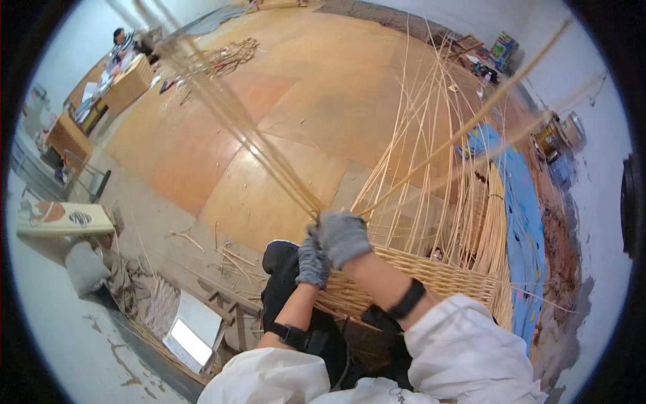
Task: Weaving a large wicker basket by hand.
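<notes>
Both of my hands wear grey knit gloves and meet in front of me at the left end of a woven wicker piece (437,273). My right hand (343,237) is closed around wicker strands (252,138), which rise to the upper left, blurred by motion. My left hand (313,259) is closed just below and beside it, gripping at the same spot; its fingertips are partly hidden. Another long cane (471,124) slants from the right hand to the upper right. Many thin upright stakes (410,145) stand out of the woven edge and lean together at the far end.
A bundle of canes (496,222) lies at the right beside a blue patterned cloth (521,236). Cane offcuts (235,262) litter the floor at the left. A notebook with a phone (192,342) lies lower left, near a cream box (64,219). Another person (121,42) sits far left.
</notes>
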Action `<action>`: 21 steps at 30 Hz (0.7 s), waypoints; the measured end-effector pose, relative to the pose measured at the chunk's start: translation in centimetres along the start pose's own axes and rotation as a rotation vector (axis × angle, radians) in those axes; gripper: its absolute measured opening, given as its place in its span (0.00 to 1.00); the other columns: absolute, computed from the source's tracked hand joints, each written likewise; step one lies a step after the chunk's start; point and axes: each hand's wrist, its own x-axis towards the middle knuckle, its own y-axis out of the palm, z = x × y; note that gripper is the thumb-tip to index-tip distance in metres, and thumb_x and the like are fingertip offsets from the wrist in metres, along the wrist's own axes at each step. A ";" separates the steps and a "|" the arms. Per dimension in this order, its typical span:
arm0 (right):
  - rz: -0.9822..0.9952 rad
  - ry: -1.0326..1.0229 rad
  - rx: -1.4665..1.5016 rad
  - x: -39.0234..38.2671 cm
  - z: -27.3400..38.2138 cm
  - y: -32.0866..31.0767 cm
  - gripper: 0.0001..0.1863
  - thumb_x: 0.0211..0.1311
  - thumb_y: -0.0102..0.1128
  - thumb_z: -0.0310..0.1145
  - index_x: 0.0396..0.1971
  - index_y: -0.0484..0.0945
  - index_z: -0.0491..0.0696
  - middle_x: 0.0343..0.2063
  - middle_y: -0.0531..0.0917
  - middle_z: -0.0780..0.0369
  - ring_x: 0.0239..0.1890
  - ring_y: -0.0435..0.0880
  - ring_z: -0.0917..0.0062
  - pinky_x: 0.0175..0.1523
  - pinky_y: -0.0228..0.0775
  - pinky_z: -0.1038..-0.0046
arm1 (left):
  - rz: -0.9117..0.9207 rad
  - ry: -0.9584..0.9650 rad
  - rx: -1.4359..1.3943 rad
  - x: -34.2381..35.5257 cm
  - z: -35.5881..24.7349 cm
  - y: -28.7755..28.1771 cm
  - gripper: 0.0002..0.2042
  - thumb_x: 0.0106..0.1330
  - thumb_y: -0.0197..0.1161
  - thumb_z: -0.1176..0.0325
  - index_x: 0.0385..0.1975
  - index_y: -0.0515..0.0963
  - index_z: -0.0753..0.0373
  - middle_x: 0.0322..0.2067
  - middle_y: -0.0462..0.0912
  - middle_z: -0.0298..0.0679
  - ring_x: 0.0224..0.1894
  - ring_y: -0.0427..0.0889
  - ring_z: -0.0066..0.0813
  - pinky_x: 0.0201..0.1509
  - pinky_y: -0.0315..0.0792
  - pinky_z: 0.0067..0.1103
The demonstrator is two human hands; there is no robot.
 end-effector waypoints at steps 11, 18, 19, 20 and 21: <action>-0.332 0.852 1.561 -7.6 -13.1 3.7 0.07 0.53 0.51 0.27 0.33 0.72 0.44 0.26 0.77 0.59 0.27 0.78 0.73 0.26 0.74 0.76 | -0.028 0.739 1.035 0.4 2.7 0.4 0.10 0.51 0.57 0.72 0.32 0.71 0.69 0.34 0.73 0.44 0.36 0.71 0.34 0.43 0.66 0.20; -0.381 1.027 1.759 -7.5 -17.2 6.6 0.09 0.54 0.50 0.28 0.35 0.69 0.42 0.29 0.77 0.57 0.27 0.78 0.71 0.27 0.73 0.75 | 0.153 1.020 1.467 -2.7 0.5 2.8 0.14 0.48 0.59 0.69 0.37 0.73 0.59 0.35 0.70 0.42 0.37 0.70 0.39 0.39 0.67 0.28; -0.369 1.027 1.763 -6.5 -17.4 6.6 0.09 0.54 0.50 0.28 0.35 0.69 0.42 0.29 0.77 0.57 0.27 0.78 0.71 0.27 0.73 0.75 | 0.147 1.016 1.476 -2.9 0.1 2.7 0.14 0.48 0.59 0.69 0.37 0.73 0.59 0.35 0.70 0.42 0.37 0.70 0.39 0.39 0.67 0.28; -0.274 0.765 1.599 -5.0 -17.8 5.9 0.08 0.53 0.51 0.30 0.31 0.70 0.41 0.27 0.77 0.57 0.28 0.77 0.72 0.29 0.73 0.73 | 0.140 0.994 1.533 -3.1 -0.3 3.0 0.15 0.47 0.60 0.66 0.37 0.73 0.59 0.34 0.70 0.41 0.36 0.70 0.38 0.39 0.66 0.28; -0.181 0.510 1.422 -3.3 -18.1 5.2 0.09 0.51 0.52 0.32 0.27 0.70 0.40 0.26 0.77 0.58 0.29 0.77 0.72 0.31 0.73 0.70 | 0.130 0.970 1.590 -3.2 -0.5 3.4 0.16 0.46 0.61 0.64 0.37 0.73 0.59 0.33 0.70 0.40 0.36 0.70 0.38 0.39 0.66 0.28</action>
